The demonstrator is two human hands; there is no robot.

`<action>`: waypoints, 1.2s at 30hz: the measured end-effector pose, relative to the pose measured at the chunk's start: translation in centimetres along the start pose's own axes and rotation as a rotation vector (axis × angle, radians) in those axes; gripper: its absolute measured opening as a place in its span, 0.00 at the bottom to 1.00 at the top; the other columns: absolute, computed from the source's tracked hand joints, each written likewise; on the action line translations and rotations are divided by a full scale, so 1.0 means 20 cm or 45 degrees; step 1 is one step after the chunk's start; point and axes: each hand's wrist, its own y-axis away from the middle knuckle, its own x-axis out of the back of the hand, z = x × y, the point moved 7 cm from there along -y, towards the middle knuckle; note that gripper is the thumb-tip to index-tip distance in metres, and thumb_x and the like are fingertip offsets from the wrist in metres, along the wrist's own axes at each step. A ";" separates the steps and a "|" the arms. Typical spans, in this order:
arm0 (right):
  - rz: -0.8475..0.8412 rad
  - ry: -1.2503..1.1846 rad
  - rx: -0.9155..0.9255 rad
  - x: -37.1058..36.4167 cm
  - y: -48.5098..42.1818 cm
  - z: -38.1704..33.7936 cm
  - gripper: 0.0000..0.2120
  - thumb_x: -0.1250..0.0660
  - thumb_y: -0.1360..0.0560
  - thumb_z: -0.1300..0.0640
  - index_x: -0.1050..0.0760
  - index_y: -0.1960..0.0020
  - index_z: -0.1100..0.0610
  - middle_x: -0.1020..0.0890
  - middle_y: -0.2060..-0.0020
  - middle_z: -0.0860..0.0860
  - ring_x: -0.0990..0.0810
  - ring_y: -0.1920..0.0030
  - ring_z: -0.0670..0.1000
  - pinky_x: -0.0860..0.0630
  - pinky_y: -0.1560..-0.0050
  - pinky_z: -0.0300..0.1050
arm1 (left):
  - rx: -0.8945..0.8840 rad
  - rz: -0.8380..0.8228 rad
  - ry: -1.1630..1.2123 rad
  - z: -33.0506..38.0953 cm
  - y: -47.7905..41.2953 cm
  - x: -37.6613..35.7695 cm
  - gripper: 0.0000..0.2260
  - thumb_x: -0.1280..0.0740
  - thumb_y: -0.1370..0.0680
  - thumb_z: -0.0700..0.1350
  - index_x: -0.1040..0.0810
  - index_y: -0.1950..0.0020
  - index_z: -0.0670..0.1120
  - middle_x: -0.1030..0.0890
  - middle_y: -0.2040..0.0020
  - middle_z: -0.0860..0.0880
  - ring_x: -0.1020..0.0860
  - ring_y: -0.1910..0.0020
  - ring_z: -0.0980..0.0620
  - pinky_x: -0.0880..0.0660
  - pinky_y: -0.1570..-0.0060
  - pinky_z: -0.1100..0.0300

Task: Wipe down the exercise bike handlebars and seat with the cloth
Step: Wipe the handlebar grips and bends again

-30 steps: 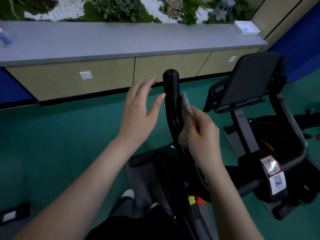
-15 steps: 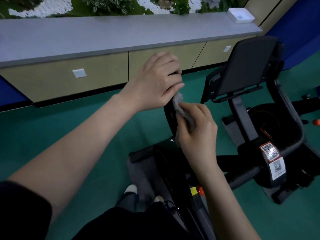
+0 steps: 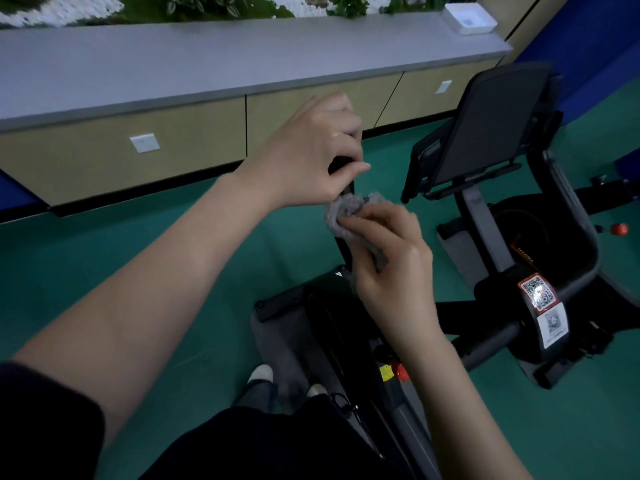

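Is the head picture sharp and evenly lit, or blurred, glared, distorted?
Head view: dim overall; plants at the top are blurred; glare whitens the QR sticker; the counter edge bows, a wide-angle effect; the cloth is fairly sharp.

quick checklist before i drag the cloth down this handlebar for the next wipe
1. Cloth secure in the right hand: ok, the fingers pinch it bunched up.
2. Cloth against the handlebar: ok, it is pressed on the bar just below the left hand.
3. Bar steadied: ok, the left hand grips round its top.
4. Path below the cloth free: ok, bare black bar shows down toward the base.
5. Top of the bar already wiped: cannot tell, the left hand covers it.
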 end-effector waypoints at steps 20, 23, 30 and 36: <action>0.062 -0.175 -0.497 0.03 0.03 0.16 0.09 0.35 0.24 0.64 0.18 0.49 0.56 0.18 0.60 0.47 0.20 0.57 0.45 0.27 0.56 0.38 | -0.213 0.079 -0.338 0.10 0.05 -0.07 0.16 0.38 0.21 0.48 0.17 0.61 0.41 0.20 0.63 0.47 0.23 0.54 0.43 0.38 0.34 0.51; -0.156 -0.359 -0.666 -0.05 -0.08 0.26 0.08 0.37 0.23 0.61 0.20 0.54 0.53 0.21 0.68 0.45 0.23 0.64 0.44 0.29 0.61 0.41 | -0.204 0.104 -0.348 0.10 0.04 -0.07 0.16 0.38 0.21 0.47 0.18 0.62 0.40 0.20 0.64 0.47 0.23 0.57 0.43 0.37 0.37 0.50; -0.407 -0.826 -0.811 -0.06 0.02 0.36 0.10 0.39 0.21 0.65 0.20 0.50 0.56 0.16 0.60 0.55 0.18 0.60 0.51 0.23 0.57 0.46 | -0.168 0.171 -0.366 0.10 0.04 -0.07 0.14 0.36 0.22 0.45 0.19 0.64 0.41 0.21 0.66 0.47 0.24 0.58 0.43 0.37 0.37 0.51; -0.456 -0.928 -0.772 -0.11 -0.06 0.34 0.09 0.42 0.20 0.67 0.24 0.44 0.63 0.18 0.54 0.60 0.19 0.53 0.55 0.23 0.47 0.51 | -0.136 0.199 -0.412 0.10 0.05 -0.08 0.14 0.37 0.22 0.45 0.19 0.64 0.41 0.22 0.67 0.48 0.25 0.58 0.44 0.36 0.36 0.50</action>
